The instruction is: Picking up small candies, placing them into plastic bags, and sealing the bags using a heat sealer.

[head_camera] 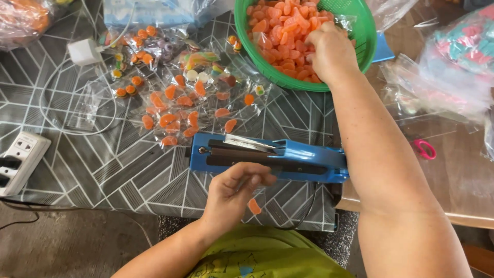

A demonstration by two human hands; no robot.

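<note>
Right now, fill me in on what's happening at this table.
A person sits at a grey patterned table. Their right hand reaches into a round green plastic basket full of orange sugar-coated jelly candies. Their left hand holds a small clear bag with one orange candy in it, just in front of a blue bag sealer. Filled clear candy packets lie spread beyond the sealer, near a white power strip.

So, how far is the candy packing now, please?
Done: several small filled bags lie on the table. In hand: the left hand holds a clear bag with one orange candy, while the right hand reaches into the green basket. Left: many candies remain there.
</note>
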